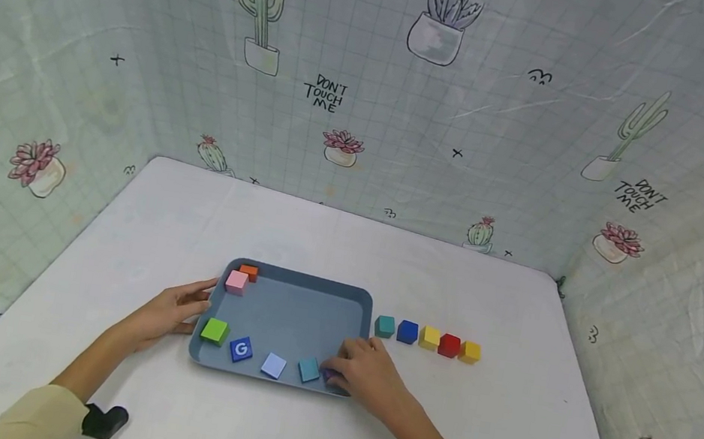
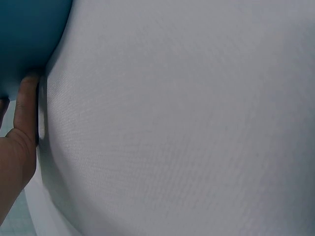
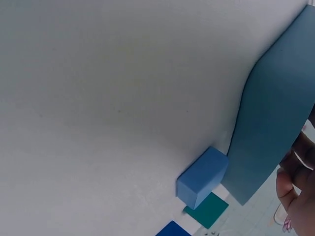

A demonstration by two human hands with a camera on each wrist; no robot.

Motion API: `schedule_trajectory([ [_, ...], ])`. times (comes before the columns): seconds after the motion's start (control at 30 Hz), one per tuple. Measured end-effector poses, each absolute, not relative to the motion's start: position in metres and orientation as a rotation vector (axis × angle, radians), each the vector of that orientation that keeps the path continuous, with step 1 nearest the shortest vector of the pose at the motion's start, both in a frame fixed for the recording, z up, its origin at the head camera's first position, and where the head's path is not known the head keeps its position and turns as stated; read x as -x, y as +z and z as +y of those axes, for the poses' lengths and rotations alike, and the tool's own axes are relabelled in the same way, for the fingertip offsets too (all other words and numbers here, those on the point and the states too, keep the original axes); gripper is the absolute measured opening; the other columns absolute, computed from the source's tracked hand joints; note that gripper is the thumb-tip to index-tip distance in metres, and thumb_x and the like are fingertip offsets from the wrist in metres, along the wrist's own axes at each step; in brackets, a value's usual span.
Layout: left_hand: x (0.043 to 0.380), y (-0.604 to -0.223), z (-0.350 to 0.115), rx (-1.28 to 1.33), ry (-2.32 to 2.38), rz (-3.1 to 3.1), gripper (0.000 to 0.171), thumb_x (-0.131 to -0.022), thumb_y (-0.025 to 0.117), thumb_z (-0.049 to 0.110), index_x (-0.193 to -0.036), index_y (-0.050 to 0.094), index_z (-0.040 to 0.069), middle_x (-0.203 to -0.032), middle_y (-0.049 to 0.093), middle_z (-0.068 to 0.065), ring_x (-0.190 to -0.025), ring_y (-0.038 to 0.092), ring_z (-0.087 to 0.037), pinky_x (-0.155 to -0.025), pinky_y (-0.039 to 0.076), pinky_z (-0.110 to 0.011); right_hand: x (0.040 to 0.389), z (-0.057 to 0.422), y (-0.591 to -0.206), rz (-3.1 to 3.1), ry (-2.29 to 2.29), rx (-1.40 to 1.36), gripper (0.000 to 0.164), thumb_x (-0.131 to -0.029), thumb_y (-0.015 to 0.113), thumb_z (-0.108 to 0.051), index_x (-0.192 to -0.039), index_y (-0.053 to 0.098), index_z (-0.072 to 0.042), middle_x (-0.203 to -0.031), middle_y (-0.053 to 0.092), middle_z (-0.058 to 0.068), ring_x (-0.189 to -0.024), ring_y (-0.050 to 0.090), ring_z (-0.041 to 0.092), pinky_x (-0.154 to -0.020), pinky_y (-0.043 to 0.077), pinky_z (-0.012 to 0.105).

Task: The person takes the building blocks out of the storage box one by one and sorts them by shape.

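Note:
A blue-grey tray lies on the white table. My left hand rests its fingers against the tray's left rim, and a finger meets the tray wall in the left wrist view. Over the front right corner, my right hand pinches a dark blue block, mostly hidden by its fingers. Along the front side lie a teal block, a light blue block, a blue block with a white G and a green block. A pink block and an orange block sit at the back left.
Right of the tray, a row of blocks stands on the table: teal, blue, yellow, red and another yellow one. A patterned cloth hangs behind the table and at both sides.

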State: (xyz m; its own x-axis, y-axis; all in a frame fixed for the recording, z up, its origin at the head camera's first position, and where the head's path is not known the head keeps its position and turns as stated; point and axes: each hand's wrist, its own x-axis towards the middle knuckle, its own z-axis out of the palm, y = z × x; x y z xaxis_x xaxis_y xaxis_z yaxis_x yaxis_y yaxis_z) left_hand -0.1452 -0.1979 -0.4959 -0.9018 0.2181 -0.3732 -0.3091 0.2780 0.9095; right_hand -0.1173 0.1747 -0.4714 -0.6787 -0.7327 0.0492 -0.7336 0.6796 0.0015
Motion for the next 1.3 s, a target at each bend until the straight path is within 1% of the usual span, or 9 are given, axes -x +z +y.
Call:
schedule_trajectory([
  [0.17, 0.146, -0.496, -0.198, 0.088, 1.664, 2.127, 0.062, -0.097, 0.053, 0.022, -0.15, 0.024, 0.012, -0.14, 0.029, -0.026, -0.125, 0.037, -0.043, -0.089, 0.049, -0.042, 0.118, 0.174, -0.47, -2.867, 0.024, -1.221, 0.031, -0.078, 0.076, -0.035, -0.109, 0.072, -0.03, -0.091, 0.058, -0.004, -0.082, 0.051, 0.011, -0.067, 0.035, 0.024],
  [0.3, 0.145, -0.496, -0.198, 0.096, 1.664, 2.128, 0.063, -0.097, 0.054, 0.022, -0.15, 0.024, 0.012, -0.139, 0.029, -0.026, -0.124, 0.038, -0.042, -0.088, 0.05, -0.041, 0.117, 0.173, -0.47, -2.876, 0.048, -1.103, 0.043, -0.078, 0.069, -0.052, -0.111, 0.07, -0.024, -0.096, 0.059, -0.002, -0.087, 0.052, 0.015, -0.072, 0.038, 0.029],
  [0.4, 0.145, -0.497, -0.198, 0.092, 1.663, 2.131, 0.063, -0.096, 0.054, 0.023, -0.15, 0.024, 0.012, -0.139, 0.029, -0.026, -0.124, 0.038, -0.042, -0.088, 0.05, -0.04, 0.115, 0.17, -0.47, -2.822, 0.028, -0.954, 0.056, -0.075, 0.063, -0.066, -0.101, 0.072, -0.017, -0.084, 0.059, -0.001, -0.078, 0.05, 0.015, -0.066, 0.036, 0.029],
  [0.47, 0.145, -0.497, -0.199, 0.086, 1.666, 2.131, 0.063, -0.096, 0.054, 0.023, -0.15, 0.024, 0.012, -0.139, 0.029, -0.026, -0.124, 0.038, -0.042, -0.088, 0.05, -0.04, 0.114, 0.167, -0.469, -2.794, -0.002, -0.867, 0.06, -0.072, 0.062, -0.07, -0.09, 0.071, -0.013, -0.073, 0.055, -0.001, -0.069, 0.047, 0.015, -0.061, 0.033, 0.028],
  [0.67, 0.145, -0.496, -0.199, 0.082, 1.67, 2.123, 0.062, -0.096, 0.054, 0.023, -0.15, 0.024, 0.012, -0.139, 0.03, -0.027, -0.124, 0.038, -0.042, -0.088, 0.05, -0.041, 0.111, 0.159, -0.466, -2.826, -0.122, -0.73, 0.064, -0.07, 0.062, -0.072, -0.063, 0.056, -0.009, -0.056, 0.039, 0.0, -0.057, 0.038, 0.015, -0.056, 0.029, 0.029],
  [0.83, 0.144, -0.495, -0.198, 0.086, 1.665, 2.125, 0.063, -0.096, 0.054, 0.023, -0.15, 0.024, 0.012, -0.139, 0.03, -0.026, -0.123, 0.038, -0.041, -0.088, 0.049, -0.041, 0.107, 0.156, -0.466, -2.873, -0.208, -0.717, 0.066, -0.068, 0.064, -0.072, -0.053, 0.051, -0.008, -0.049, 0.031, -0.001, -0.054, 0.035, 0.015, -0.055, 0.027, 0.029],
  [1.0, 0.144, -0.497, -0.198, 0.084, 1.668, 2.125, 0.062, -0.097, 0.054, 0.022, -0.15, 0.024, 0.012, -0.139, 0.03, -0.026, -0.124, 0.038, -0.042, -0.089, 0.049, -0.042, 0.105, 0.158, -0.468, -2.875, -0.181, -0.735, 0.058, -0.07, 0.07, -0.064, -0.061, 0.065, -0.007, -0.049, 0.035, -0.001, -0.054, 0.034, 0.014, -0.054, 0.025, 0.028],
  [1.1, 0.144, -0.497, -0.198, 0.081, 1.67, 2.122, 0.062, -0.097, 0.054, 0.022, -0.15, 0.024, 0.012, -0.138, 0.031, -0.026, -0.124, 0.038, -0.042, -0.089, 0.049, -0.042, 0.105, 0.159, -0.468, -2.884, -0.144, -0.737, 0.051, -0.071, 0.073, -0.058, -0.069, 0.069, -0.007, -0.053, 0.042, -0.001, -0.055, 0.036, 0.014, -0.054, 0.026, 0.028],
  [1.3, 0.144, -0.498, -0.198, 0.078, 1.663, 2.131, 0.062, -0.096, 0.054, 0.023, -0.15, 0.024, 0.013, -0.138, 0.031, -0.026, -0.124, 0.038, -0.042, -0.088, 0.049, -0.042, 0.106, 0.165, -0.471, -2.97, 0.011, -0.716, 0.041, -0.074, 0.077, -0.046, -0.091, 0.072, -0.009, -0.078, 0.062, 0.002, -0.07, 0.049, 0.016, -0.06, 0.031, 0.028],
])
